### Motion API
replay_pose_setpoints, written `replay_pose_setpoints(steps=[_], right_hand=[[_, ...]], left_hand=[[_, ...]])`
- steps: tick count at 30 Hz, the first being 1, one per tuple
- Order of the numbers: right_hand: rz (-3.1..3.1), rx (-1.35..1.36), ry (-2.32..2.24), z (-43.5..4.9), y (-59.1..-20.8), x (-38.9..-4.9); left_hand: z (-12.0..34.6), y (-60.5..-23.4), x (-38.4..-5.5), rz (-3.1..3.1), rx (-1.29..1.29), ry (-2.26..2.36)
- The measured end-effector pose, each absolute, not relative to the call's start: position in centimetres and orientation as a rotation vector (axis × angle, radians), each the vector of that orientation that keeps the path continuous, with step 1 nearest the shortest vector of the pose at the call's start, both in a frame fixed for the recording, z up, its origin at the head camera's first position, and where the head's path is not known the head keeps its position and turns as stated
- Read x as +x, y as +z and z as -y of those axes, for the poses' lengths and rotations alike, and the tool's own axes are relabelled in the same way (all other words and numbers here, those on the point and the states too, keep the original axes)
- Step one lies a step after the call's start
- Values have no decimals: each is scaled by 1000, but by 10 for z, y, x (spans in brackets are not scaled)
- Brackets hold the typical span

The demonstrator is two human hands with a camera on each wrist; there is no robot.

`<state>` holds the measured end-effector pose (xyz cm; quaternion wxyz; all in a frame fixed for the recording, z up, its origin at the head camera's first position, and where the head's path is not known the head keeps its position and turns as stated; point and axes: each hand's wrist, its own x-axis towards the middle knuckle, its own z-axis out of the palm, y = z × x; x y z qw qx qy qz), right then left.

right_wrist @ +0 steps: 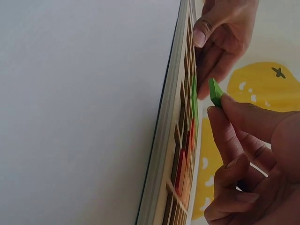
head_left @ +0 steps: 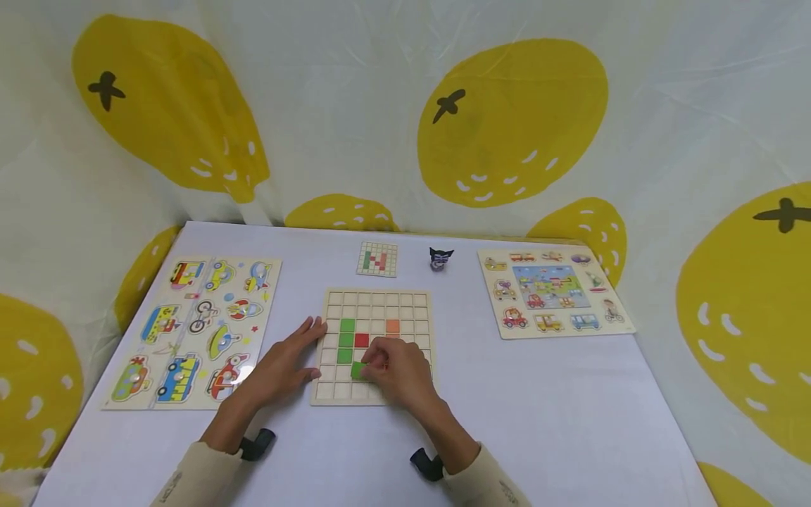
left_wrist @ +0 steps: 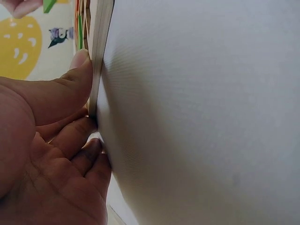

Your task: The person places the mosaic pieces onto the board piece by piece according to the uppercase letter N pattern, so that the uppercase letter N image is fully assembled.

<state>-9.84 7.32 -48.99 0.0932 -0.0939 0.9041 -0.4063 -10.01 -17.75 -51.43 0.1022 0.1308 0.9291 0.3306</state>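
Observation:
A wooden grid board [head_left: 380, 298] lies in the middle of the table. Green tiles [head_left: 346, 338] stand in a column at its left, with a red tile [head_left: 362, 341] beside them and an orange tile [head_left: 393, 326] further right. Between thumb and forefinger my right hand [head_left: 402, 370] pinches a green square tile [right_wrist: 215, 92], held just above the board's lower part; this hand hides some cells. My left hand [head_left: 281, 366] rests at the board's left edge, fingers fairly straight, with the thumb touching the rim in the left wrist view.
Behind the board lie a small pattern card [head_left: 377, 259] with coloured squares and a small dark figurine [head_left: 438, 259]. A vehicle puzzle board [head_left: 196, 331] is at the left, another picture puzzle [head_left: 551, 292] at the right. A patterned curtain [head_left: 355, 105] hangs behind the table.

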Motion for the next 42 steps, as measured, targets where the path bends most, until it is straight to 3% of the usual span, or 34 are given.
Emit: replay_pose_setpoints(steps=[29, 35, 42], right_hand=[[-2816, -369, -971, -43, -495, -99], [-2948, -454, -971, -86, -486, -96], [-3199, -459, -607, -190, -474, -106]], left_hand=[[180, -519, -100, -2766, 414, 987], [184, -513, -102, -2789, 436, 993], [193, -491, -111, -3129, 381, 793]])
